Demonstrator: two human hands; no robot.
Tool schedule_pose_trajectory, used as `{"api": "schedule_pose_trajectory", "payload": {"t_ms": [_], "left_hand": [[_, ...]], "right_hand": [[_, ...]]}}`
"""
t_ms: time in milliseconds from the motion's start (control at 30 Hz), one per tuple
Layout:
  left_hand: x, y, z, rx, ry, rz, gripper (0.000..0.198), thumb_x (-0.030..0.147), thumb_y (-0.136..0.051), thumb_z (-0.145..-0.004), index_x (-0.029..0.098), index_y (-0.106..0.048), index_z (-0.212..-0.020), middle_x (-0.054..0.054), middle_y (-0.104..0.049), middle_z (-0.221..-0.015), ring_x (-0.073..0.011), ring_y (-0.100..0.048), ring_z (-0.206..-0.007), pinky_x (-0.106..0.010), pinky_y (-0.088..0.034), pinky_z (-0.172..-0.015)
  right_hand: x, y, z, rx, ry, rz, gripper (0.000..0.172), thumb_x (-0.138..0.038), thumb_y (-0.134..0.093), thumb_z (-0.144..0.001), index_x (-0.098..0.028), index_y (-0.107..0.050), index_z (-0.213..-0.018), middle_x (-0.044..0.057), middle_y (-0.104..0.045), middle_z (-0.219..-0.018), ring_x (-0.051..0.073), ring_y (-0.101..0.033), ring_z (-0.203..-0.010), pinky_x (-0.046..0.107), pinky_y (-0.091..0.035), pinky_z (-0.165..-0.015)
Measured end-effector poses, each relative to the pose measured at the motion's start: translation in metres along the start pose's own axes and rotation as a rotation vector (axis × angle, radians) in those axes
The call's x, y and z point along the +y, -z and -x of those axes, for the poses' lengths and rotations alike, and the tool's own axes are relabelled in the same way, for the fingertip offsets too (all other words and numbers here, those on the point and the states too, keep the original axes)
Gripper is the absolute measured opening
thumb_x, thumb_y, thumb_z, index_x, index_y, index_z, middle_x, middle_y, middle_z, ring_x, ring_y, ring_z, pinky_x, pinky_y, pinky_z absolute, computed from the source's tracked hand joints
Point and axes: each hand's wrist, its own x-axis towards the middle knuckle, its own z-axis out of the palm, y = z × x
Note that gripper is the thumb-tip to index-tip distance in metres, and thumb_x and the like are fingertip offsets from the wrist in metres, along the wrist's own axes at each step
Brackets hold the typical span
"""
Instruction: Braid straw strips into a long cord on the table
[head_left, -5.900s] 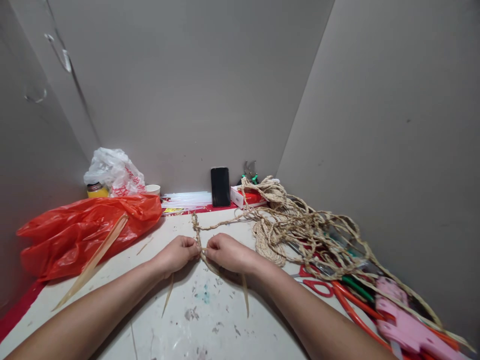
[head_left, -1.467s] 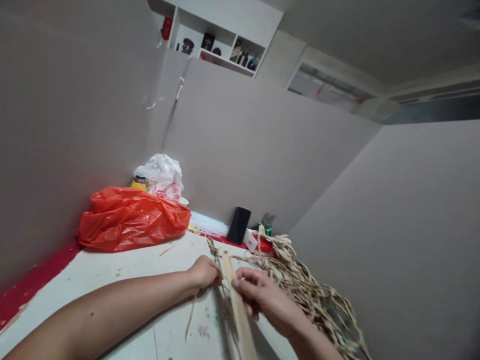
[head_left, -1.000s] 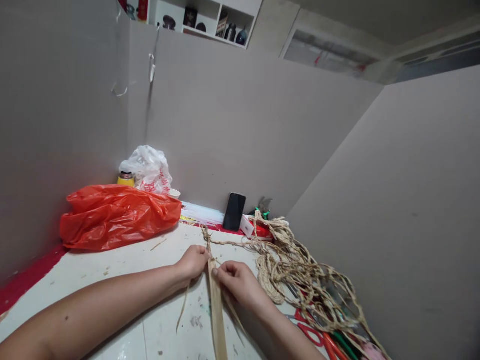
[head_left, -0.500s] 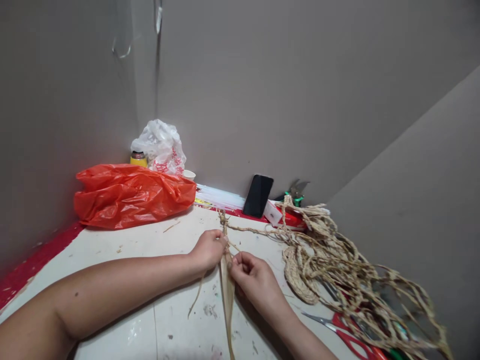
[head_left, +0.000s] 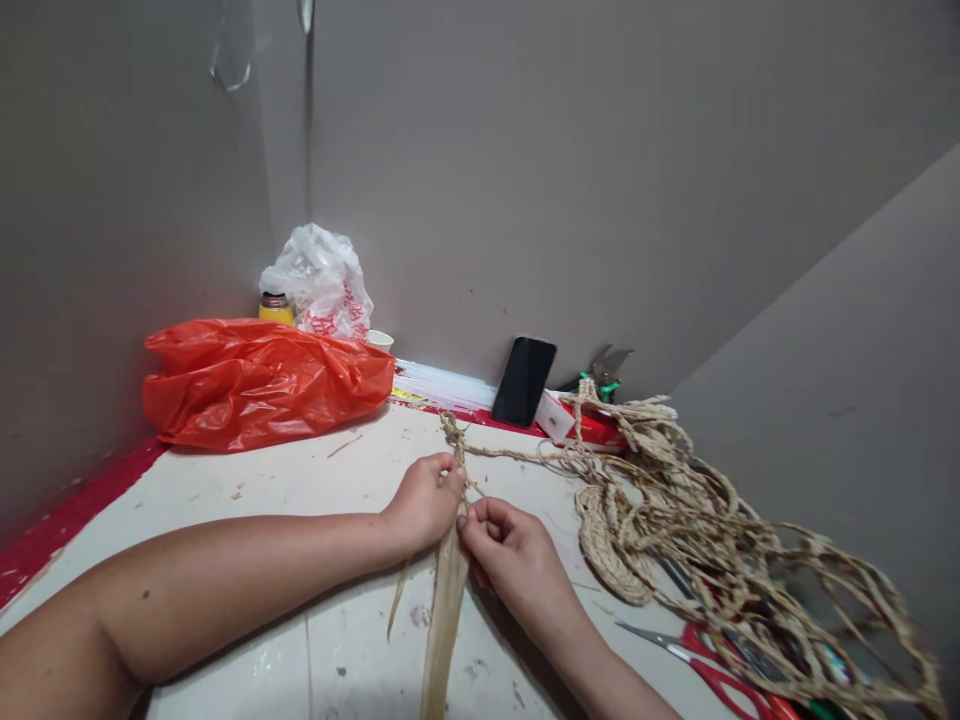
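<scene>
A flat, pale tan strip of dried plant fibre [head_left: 445, 620] runs from between my hands down toward the front of the table. My left hand [head_left: 427, 503] is closed around the upper part, just below a knotted, twisted end [head_left: 453, 430]. Slightly lower and to the right, my right hand [head_left: 510, 545] pinches the strip between thumb and fingers. A thin strand [head_left: 397, 600] hangs beneath my left wrist. From near the knot a twisted cord [head_left: 517, 455] leads right to a tangled heap of braided fibre rope [head_left: 675, 510].
Red-handled scissors [head_left: 712, 665] lie at the lower right beside the rope. At the back, a black phone [head_left: 523, 382] leans near pruning shears [head_left: 604, 375]. An orange plastic bag [head_left: 270, 385], a white plastic bag [head_left: 319, 280] and a yellow bottle [head_left: 276, 308] stand at the back left of the white table [head_left: 247, 490].
The strip below my hands now looks wider, its flat face turned up, and its lower end lies further left. My hands stay close together at the strip. The view has shifted slightly.
</scene>
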Motion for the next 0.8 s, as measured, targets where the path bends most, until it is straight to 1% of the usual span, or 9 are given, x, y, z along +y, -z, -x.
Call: {"api": "schedule_pose_trajectory", "payload": {"t_ms": [167,233,300,433,533,600,667,733,800], "left_hand": [[0.002,-0.001,0.003,-0.024,0.004,-0.009,0.020,0.023,-0.042,-0.082,0.018,-0.042,-0.063,0.006,-0.037,-0.055,-0.0097,-0.037,-0.056,-0.022,-0.030,-0.056],[0.003,-0.001,0.004,-0.026,0.003,-0.013,0.021,0.022,-0.042,-0.082,0.018,-0.041,-0.062,0.005,-0.037,-0.056,-0.0097,-0.037,-0.056,-0.022,-0.030,-0.056],[0.004,-0.001,0.004,-0.020,0.015,-0.002,0.021,0.022,-0.043,-0.082,0.018,-0.041,-0.062,0.006,-0.037,-0.055,-0.0096,-0.037,-0.056,-0.021,-0.030,-0.055],[0.004,0.000,0.001,-0.008,0.094,0.031,0.023,0.022,-0.045,-0.083,0.018,-0.042,-0.061,0.006,-0.038,-0.050,-0.0088,-0.035,-0.050,-0.021,-0.027,-0.053],[0.004,0.000,0.000,0.005,0.164,0.071,0.024,0.024,-0.044,-0.084,0.018,-0.042,-0.061,0.007,-0.038,-0.048,-0.0085,-0.033,-0.047,-0.021,-0.025,-0.051],[0.004,0.000,0.000,0.011,0.198,0.083,0.024,0.023,-0.042,-0.085,0.018,-0.043,-0.062,0.007,-0.039,-0.047,-0.0087,-0.033,-0.046,-0.022,-0.025,-0.050],[0.005,0.000,0.000,0.010,0.211,0.071,0.024,0.023,-0.042,-0.086,0.018,-0.043,-0.062,0.007,-0.040,-0.047,-0.0088,-0.033,-0.046,-0.022,-0.025,-0.050],[0.006,0.001,0.000,0.009,0.219,0.060,0.023,0.022,-0.042,-0.086,0.018,-0.044,-0.063,0.006,-0.040,-0.047,-0.0090,-0.034,-0.046,-0.022,-0.026,-0.050],[0.007,0.002,0.000,0.012,0.230,0.055,0.023,0.020,-0.041,-0.086,0.018,-0.045,-0.064,0.006,-0.041,-0.048,-0.0094,-0.036,-0.047,-0.022,-0.026,-0.051]], "right_hand": [[0.002,-0.002,0.003,0.030,0.100,0.103,0.015,-0.027,-0.055,-0.067,-0.019,-0.045,-0.058,-0.007,-0.036,-0.047,0.007,-0.032,-0.040,0.019,-0.024,-0.039],[0.002,-0.003,0.003,0.048,0.112,0.119,0.015,-0.027,-0.054,-0.066,-0.019,-0.045,-0.057,-0.006,-0.038,-0.050,0.007,-0.031,-0.043,0.019,-0.024,-0.040],[0.002,-0.002,0.003,0.061,0.095,0.112,0.018,-0.028,-0.055,-0.066,-0.020,-0.043,-0.055,-0.007,-0.035,-0.048,0.007,-0.029,-0.043,0.019,-0.023,-0.041],[0.003,0.005,-0.001,0.100,0.054,0.087,0.021,-0.029,-0.056,-0.064,-0.020,-0.042,-0.053,-0.008,-0.032,-0.043,0.007,-0.028,-0.041,0.020,-0.021,-0.040],[0.002,0.015,-0.007,0.189,0.082,0.084,0.021,-0.031,-0.059,-0.066,-0.019,-0.045,-0.054,-0.007,-0.036,-0.043,0.007,-0.030,-0.039,0.020,-0.022,-0.038],[-0.003,0.027,-0.012,0.284,0.100,0.032,0.021,-0.035,-0.061,-0.068,-0.019,-0.051,-0.060,-0.007,-0.041,-0.043,0.008,-0.033,-0.038,0.019,-0.025,-0.037],[-0.013,0.046,-0.016,0.412,0.134,-0.078,0.021,-0.038,-0.064,-0.068,-0.019,-0.055,-0.068,-0.005,-0.051,-0.049,0.009,-0.042,-0.041,0.019,-0.033,-0.038],[-0.030,0.074,-0.017,0.554,0.194,-0.237,0.021,-0.037,-0.067,-0.065,-0.019,-0.058,-0.074,-0.001,-0.062,-0.063,0.012,-0.054,-0.051,0.021,-0.044,-0.045],[-0.050,0.109,-0.009,0.683,0.255,-0.408,0.017,-0.034,-0.068,-0.066,-0.021,-0.059,-0.072,0.004,-0.067,-0.076,0.015,-0.061,-0.062,0.026,-0.050,-0.054]]}}
